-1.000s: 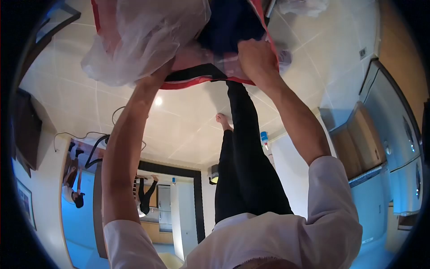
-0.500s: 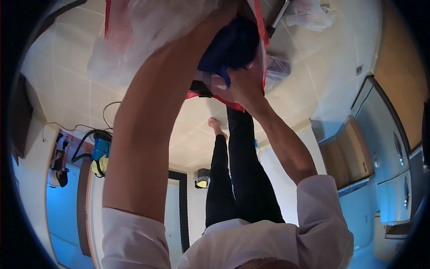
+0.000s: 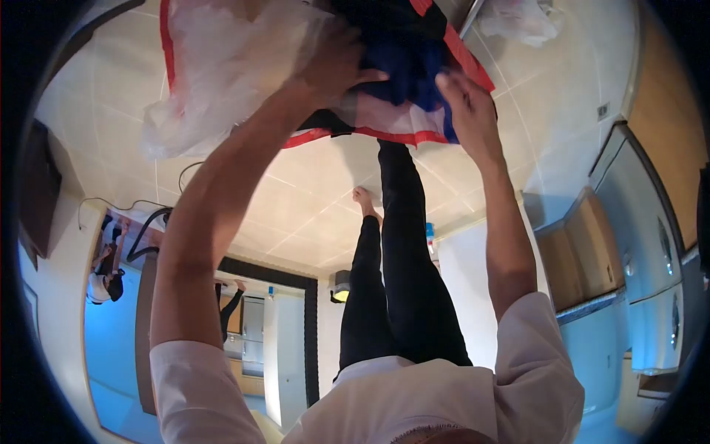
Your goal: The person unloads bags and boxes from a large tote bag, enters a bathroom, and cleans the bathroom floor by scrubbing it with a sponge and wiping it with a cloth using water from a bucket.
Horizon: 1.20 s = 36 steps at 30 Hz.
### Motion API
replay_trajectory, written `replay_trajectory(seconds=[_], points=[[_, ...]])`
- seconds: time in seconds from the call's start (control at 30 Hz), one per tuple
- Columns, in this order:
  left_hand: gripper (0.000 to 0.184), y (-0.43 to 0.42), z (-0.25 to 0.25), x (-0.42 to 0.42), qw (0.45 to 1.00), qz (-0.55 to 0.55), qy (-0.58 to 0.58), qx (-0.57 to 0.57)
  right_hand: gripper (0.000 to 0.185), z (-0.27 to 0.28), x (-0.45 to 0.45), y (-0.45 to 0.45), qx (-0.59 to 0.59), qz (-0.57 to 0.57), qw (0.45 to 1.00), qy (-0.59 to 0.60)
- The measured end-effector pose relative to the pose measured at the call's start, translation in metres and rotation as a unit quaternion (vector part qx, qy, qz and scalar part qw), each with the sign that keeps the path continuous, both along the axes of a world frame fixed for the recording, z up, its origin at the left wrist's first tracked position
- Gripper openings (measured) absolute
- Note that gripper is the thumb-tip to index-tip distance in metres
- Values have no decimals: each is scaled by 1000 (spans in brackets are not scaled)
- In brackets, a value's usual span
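Observation:
A wide red-edged cloth bag or cover (image 3: 399,135) spreads across the top of the view, with white, black and dark blue parts. Bunched dark blue cloth (image 3: 403,63) lies on it between my hands. My left hand (image 3: 336,63) rests on or just above its left part, thumb stretched out, other fingers blurred. Beside the right edge is my right hand (image 3: 473,111), its thumb and fingers apart, close to the blue cloth and red trim. Crumpled clear plastic (image 3: 229,81) lies left of my left hand. Whether either hand presses on the cloth is unclear.
Another plastic bag (image 3: 521,21) lies on the tiled floor (image 3: 296,214) at the upper right. My bare foot (image 3: 361,195) shows below the red edge. A fridge (image 3: 640,251) stands at the right. A black hose (image 3: 144,229) and a person (image 3: 106,281) appear at the left.
My left hand, hidden behind the blue cloth before, has come into sight. My right hand has moved right and its fingers have spread. The red-edged piece now lies wider and flatter.

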<state>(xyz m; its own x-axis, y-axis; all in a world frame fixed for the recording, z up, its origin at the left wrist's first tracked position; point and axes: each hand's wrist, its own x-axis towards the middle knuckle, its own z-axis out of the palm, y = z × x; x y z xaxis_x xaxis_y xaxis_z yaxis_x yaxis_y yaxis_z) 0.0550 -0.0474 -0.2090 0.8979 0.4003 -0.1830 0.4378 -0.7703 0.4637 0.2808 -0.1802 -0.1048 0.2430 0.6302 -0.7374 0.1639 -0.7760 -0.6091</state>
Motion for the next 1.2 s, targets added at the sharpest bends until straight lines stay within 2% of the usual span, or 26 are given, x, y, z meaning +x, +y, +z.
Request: replay_trajectory(seconds=[0.07,0.1,0.13,0.17,0.2,0.23,0.27,0.3,0.43,0.5,0.57,0.6,0.63,0.7,0.73,0.83,0.9,0.93,0.97,1.03,1.07,1.13,1.2], points=[[27,-9,-11,12,991,94,-21,-89,46,21,-2,3,37,35,999,-12],[27,-14,-19,19,991,97,-20,-89,45,25,0,1,71,64,995,-28],[23,-18,-27,27,966,164,-118,-162,42,23,5,-2,76,-21,996,44],[21,-22,-33,32,921,227,-216,-231,42,25,11,-2,74,-18,996,41],[16,-9,-8,27,919,167,-187,-305,42,35,15,5,92,-148,978,118],[16,-9,15,28,917,168,-188,-309,43,44,19,11,106,-275,936,192],[18,-10,36,28,891,193,-206,-355,50,49,22,15,119,-311,913,236],[21,-14,50,27,863,217,-224,-397,50,47,21,12,117,-312,913,234],[33,-41,68,38,848,186,-154,-471,48,43,9,9,126,-287,906,284],[39,-48,47,37,907,173,-21,-384,47,47,4,14,155,-278,909,269],[42,-62,19,15,947,216,32,-235,46,48,6,14,180,-276,907,261],[44,-70,-9,-2,983,169,39,51,44,47,10,14,195,-279,904,257],[44,-69,-21,-8,981,184,35,42,44,48,12,16,197,-278,905,255],[46,-68,-46,-20,976,215,28,23,42,53,18,20,212,-265,929,148],[49,-44,6,-19,968,233,90,37,42,56,19,20,213,-262,935,111],[39,-36,43,-34,937,185,37,293,41,57,21,27,203,-356,886,216],[39,-37,71,-34,947,257,181,74,41,49,22,21,205,-319,887,262],[37,-39,74,-33,951,250,132,127,40,53,8,27,192,-314,896,248],[37,-41,76,-28,952,248,131,126,39,55,1,30,179,-308,905,233],[35,-38,86,-1,975,213,-61,28,35,49,-6,23,177,-269,904,281],[28,-26,74,14,969,140,-203,11,33,47,-5,21,176,-259,902,298],[28,-21,60,29,974,142,-173,18,32,48,-3,22,177,-247,898,317],[26,-16,40,28,985,158,-57,35,30,58,2,30,169,-275,914,247]])
